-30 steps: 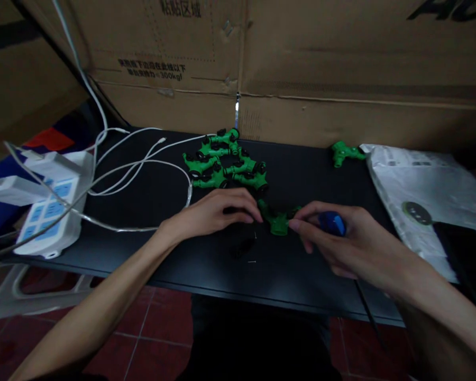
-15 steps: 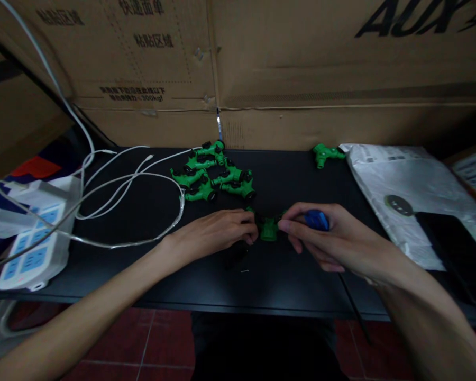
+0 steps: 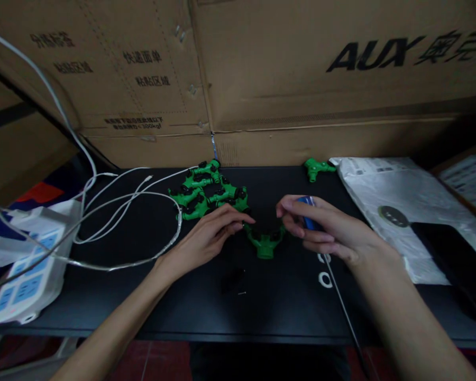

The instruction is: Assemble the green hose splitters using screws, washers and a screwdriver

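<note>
My right hand (image 3: 325,227) is wrapped round the blue handle of a screwdriver (image 3: 310,214), its long metal shaft slanting down toward the table's front edge. A green Y-shaped hose splitter (image 3: 265,247) with black parts lies between my hands. My left hand (image 3: 212,235) is at the splitter's left branch, thumb and fingers close together; a tiny dark thing shows at the fingertips, too small to name. In front of the splitter lie a black part (image 3: 232,280), hard to make out, and a small screw (image 3: 241,292). A white ring (image 3: 325,279) lies below my right hand.
Several green splitters (image 3: 194,198) are grouped behind my left hand, and another (image 3: 317,168) stands back right. A white power strip (image 3: 35,264) and cables lie left. At right are a white plastic package (image 3: 373,185) and a black phone (image 3: 448,259). Cardboard boxes (image 3: 262,95) wall the back.
My right hand has drawn back from the splitter, turning the screwdriver so its shaft points toward me and uncovering white rings. My left fingers have loosened and stretched out. The view has tilted up.
</note>
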A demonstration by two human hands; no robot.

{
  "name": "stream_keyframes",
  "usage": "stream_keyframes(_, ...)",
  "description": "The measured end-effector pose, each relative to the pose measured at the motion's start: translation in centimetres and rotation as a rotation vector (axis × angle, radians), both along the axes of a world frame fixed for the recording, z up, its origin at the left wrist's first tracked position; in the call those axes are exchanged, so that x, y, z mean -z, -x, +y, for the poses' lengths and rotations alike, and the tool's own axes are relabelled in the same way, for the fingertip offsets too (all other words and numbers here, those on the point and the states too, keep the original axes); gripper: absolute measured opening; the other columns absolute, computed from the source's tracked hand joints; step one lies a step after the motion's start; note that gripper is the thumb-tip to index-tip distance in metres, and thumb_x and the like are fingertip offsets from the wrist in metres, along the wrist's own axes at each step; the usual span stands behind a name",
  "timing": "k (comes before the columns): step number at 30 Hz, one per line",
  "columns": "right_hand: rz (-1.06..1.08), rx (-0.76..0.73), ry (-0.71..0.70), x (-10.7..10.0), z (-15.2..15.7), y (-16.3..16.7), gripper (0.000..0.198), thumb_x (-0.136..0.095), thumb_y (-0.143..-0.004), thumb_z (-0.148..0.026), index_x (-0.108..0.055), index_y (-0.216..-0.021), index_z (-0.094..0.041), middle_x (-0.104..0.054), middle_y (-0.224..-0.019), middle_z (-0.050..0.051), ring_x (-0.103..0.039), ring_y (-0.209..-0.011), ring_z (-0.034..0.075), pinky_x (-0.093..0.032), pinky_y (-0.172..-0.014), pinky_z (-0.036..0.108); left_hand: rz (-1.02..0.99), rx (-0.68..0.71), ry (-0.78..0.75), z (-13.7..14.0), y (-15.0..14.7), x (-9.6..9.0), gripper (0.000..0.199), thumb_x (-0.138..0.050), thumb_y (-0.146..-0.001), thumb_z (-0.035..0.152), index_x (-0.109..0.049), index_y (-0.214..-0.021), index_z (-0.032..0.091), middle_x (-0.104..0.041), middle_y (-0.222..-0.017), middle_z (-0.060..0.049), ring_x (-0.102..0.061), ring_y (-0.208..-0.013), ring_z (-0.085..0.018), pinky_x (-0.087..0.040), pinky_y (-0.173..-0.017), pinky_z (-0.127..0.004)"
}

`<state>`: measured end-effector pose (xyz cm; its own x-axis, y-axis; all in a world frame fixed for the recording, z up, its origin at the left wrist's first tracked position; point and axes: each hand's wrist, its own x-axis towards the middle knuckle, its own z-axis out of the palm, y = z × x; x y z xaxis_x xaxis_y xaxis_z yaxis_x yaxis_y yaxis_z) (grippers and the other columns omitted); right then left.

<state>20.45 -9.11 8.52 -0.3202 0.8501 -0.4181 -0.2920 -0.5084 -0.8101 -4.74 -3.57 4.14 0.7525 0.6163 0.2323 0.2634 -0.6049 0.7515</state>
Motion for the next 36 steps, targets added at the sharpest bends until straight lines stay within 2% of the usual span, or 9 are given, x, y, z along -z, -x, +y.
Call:
stream_keyframes(4, 0.022, -0.005, -0.041, 0.5, 1.1, -0.2, 0.036, -0.081, -0.080, -0.049, -0.065, -0.086, -0.017, -0.055, -0.056, -0.007, -0.016, -0.032, -0.003, -0.019, -0.025, 0.007, -0.140, -0.071, 0.060, 0.7, -1.8, 0.1, 0.021, -0.056, -0.102, 0.029, -0.072, -0.113, 0.022, -0.069, -0.102, -0.003, -0.064, -0.091, -0.013, -0.050, -0.081, -0.025)
stream_keyframes(7, -0.030, -0.013, -0.023, 0.8, 0.8, 0.0, 0.037, -0.079, -0.081, -0.051, -0.063, -0.087, -0.018, -0.056, -0.058, -0.007, -0.019, -0.032, -0.003, -0.022, -0.026, 0.007, -0.157, -0.082, 0.119, 0.6, -2.3, 0.5, 0.019, -0.066, -0.097, 0.031, -0.076, -0.110, 0.023, -0.074, -0.097, -0.003, -0.068, -0.087, -0.013, -0.052, -0.079, -0.025)
stream_keyframes(10, -0.120, -0.022, 0.006, 1.1, 0.3, 0.3, 0.038, -0.083, -0.077, -0.049, -0.062, -0.086, -0.019, -0.057, -0.059, -0.007, -0.025, -0.032, -0.002, -0.026, -0.026, 0.009, -0.149, -0.112, 0.137, 0.3, -2.1, 0.9, 0.016, -0.071, -0.093, 0.029, -0.078, -0.106, 0.024, -0.076, -0.093, -0.001, -0.071, -0.084, -0.012, -0.054, -0.078, -0.023)
stream_keyframes(15, -0.150, -0.055, 0.006, 1.9, 0.2, 1.1, 0.039, -0.083, -0.076, -0.050, -0.061, -0.087, -0.019, -0.057, -0.059, -0.007, -0.028, -0.033, 0.000, -0.031, -0.026, 0.011, -0.107, -0.065, 0.078, 0.3, -1.9, 1.1, 0.014, -0.071, -0.092, 0.024, -0.080, -0.103, 0.025, -0.077, -0.090, 0.000, -0.070, -0.083, -0.011, -0.055, -0.075, -0.020)
stream_keyframes(20, -0.169, -0.070, -0.026, 2.4, 0.4, 1.6, 0.046, -0.084, -0.072, -0.054, -0.058, -0.083, -0.018, -0.056, -0.058, -0.008, -0.031, -0.032, 0.001, -0.041, -0.027, 0.016, -0.102, -0.016, -0.005, 0.6, -1.8, 1.2, 0.017, -0.070, -0.093, 0.022, -0.080, -0.106, 0.024, -0.079, -0.093, -0.001, -0.070, -0.087, -0.012, -0.056, -0.076, -0.021)
stream_keyframes(27, -0.178, -0.085, -0.052, 2.8, 0.4, 1.7, 0.049, -0.082, -0.072, -0.058, -0.059, -0.083, -0.016, -0.056, -0.056, -0.009, -0.032, -0.031, 0.000, -0.052, -0.032, 0.022, -0.118, 0.017, -0.028, 0.4, -1.6, 1.5, 0.017, -0.069, -0.092, 0.019, -0.080, -0.105, 0.023, -0.079, -0.098, -0.002, -0.073, -0.090, -0.013, -0.059, -0.079, -0.022)
stream_keyframes(32, -0.170, -0.112, -0.053, 2.8, 0.4, 1.9, 0.047, -0.082, -0.074, -0.056, -0.057, -0.082, -0.016, -0.055, -0.054, -0.010, -0.031, -0.031, 0.000, -0.056, -0.034, 0.025, -0.072, 0.021, -0.058, 0.5, -1.5, 0.9, 0.019, -0.069, -0.092, 0.016, -0.081, -0.105, 0.024, -0.080, -0.100, -0.002, -0.075, -0.090, -0.014, -0.061, -0.080, -0.023)
stream_keyframes(36, -0.165, -0.114, -0.083, 3.0, 0.3, 1.8, 0.046, -0.080, -0.077, -0.056, -0.057, -0.084, -0.016, -0.056, -0.054, -0.009, -0.033, -0.031, 0.000, -0.057, -0.035, 0.025, -0.017, 0.037, -0.159, 0.6, -1.1, 0.2, 0.020, -0.065, -0.095, 0.019, -0.080, -0.108, 0.023, -0.080, -0.102, -0.004, -0.075, -0.092, -0.016, -0.062, -0.081, -0.024)
